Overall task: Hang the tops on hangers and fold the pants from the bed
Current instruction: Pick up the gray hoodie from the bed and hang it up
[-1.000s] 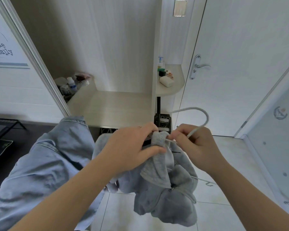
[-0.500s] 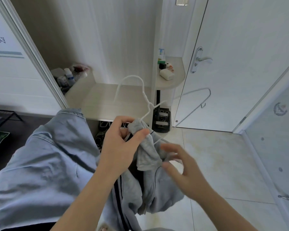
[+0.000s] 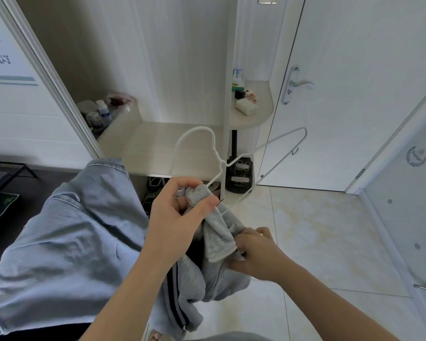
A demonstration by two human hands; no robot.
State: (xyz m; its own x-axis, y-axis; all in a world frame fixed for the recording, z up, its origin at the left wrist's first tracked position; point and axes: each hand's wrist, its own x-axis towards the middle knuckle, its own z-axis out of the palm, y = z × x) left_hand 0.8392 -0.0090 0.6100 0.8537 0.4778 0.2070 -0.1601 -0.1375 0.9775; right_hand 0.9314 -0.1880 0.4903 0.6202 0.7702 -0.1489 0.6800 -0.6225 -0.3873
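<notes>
A grey top with dark stripes hangs in front of me over the tiled floor. My left hand pinches a bunched fold of it together with the lower wire of a white hanger, whose hook rises above my fingers and whose arm reaches right toward the door. My right hand grips the grey fabric lower down, beside a hanging flap. A light blue garment is draped over my left forearm at the lower left.
An open wardrobe with a pale wooden shelf stands ahead, bottles at its left end. A rounded side shelf holds small items. A white door is on the right. Shoes lie under the shelf.
My right hand let go of the hanger and dropped to grip the grey fabric lower down. My left hand kept the hanger, whose hook now stands up above it.
</notes>
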